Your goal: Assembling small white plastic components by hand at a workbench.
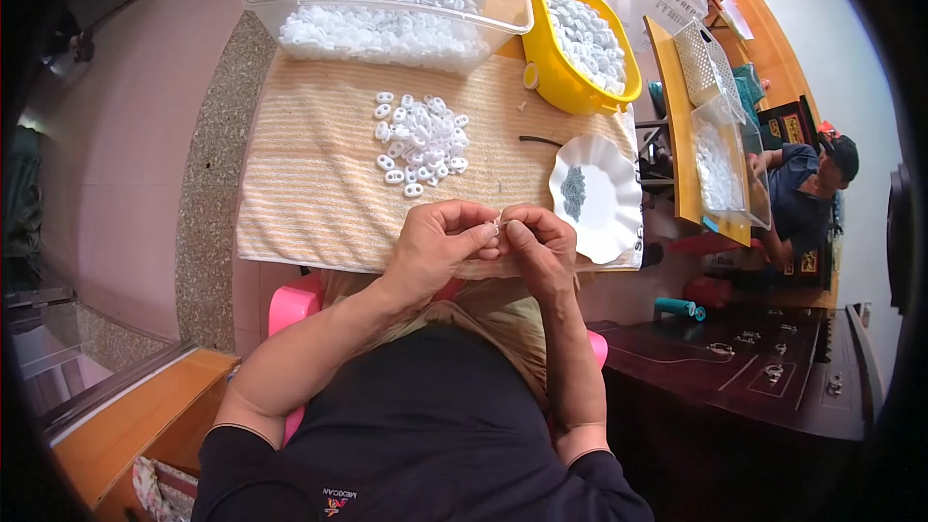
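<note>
My left hand (440,244) and my right hand (541,244) meet just above the near edge of a towel-covered table. Thumbs and fingers of both are pinched around one small white plastic piece (498,225), mostly hidden by the fingertips. Beyond my left hand lies a loose pile of small white oval pieces (422,140), several showing two holes. To the right of my right hand sits a white wavy-rimmed plate (614,198) with a heap of tiny grey parts (574,195). A thin dark tool (539,140) lies by the plate's far edge.
At the back stands a clear plastic bin (507,21) of white pieces, beside a yellow basin (570,100) of similar ones. The striped towel (309,174) covers the table. On the right, another person (810,184) sits at a bench (684,169) with a clear container.
</note>
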Demonstrator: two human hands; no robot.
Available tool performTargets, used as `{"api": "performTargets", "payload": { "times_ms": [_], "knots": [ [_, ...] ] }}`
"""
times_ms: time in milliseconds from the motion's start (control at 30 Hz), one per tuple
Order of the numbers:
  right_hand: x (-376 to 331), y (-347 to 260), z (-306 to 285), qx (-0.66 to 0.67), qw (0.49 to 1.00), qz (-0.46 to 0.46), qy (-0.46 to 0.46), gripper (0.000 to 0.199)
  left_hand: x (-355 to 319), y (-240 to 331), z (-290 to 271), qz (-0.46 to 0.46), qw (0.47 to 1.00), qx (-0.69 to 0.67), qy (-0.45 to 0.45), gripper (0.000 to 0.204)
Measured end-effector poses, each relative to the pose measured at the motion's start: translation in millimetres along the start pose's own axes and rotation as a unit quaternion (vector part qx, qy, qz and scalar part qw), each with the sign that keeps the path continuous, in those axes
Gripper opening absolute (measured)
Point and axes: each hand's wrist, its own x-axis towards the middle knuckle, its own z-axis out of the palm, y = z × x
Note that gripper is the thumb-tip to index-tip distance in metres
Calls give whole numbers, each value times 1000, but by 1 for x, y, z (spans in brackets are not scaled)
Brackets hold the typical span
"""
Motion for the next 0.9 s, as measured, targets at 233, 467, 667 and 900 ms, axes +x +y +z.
{"api": "performTargets", "payload": {
  "times_ms": [233, 467, 667, 900],
  "knots": [
    [2, 6, -4, -31, 999, -23, -6, 8, 0, 0, 1, -12, 1000, -2, 6, 21],
    [2, 3, -4, -79, 996, -25, -18, 8, 1, 1, 2, -21, 1000, -16, 10, 20],
    [3, 3, -3, -81, 996, -23, -19, 8, 1, 2, 0, -39, 999, -24, 15, 19],
    [2, -1, -2, -78, 997, 3, -22, 6, 0, 3, 0, -40, 999, 7, 22, 18]
  ]
}}
